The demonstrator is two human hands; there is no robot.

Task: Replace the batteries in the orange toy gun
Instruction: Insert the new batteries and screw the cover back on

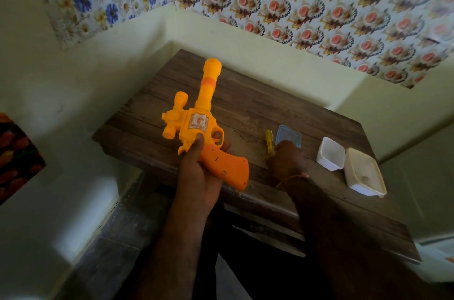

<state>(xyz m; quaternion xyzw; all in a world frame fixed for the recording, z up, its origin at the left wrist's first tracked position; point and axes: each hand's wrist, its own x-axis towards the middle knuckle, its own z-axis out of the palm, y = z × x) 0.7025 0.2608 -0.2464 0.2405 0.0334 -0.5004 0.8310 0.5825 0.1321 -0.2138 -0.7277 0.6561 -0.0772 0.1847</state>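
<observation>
Nearest me, my left hand [196, 164] has its fingers wrapped round the orange toy gun [201, 127], held above the worktop [245, 108] with the barrel pointing away. My right hand [286, 159] curls onto the yellow screwdriver [269, 141] lying beside the clear containers [330, 153]. With the grip screw [224, 172] still in, I judge everything remains: unscrewing, swapping batteries, closing.

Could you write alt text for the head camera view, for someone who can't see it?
A person's left hand holds an orange plastic toy gun above a dark wooden table, barrel pointing away. The right hand reaches for a yellow-handled screwdriver lying beside a blue lid and two white plastic containers.
</observation>
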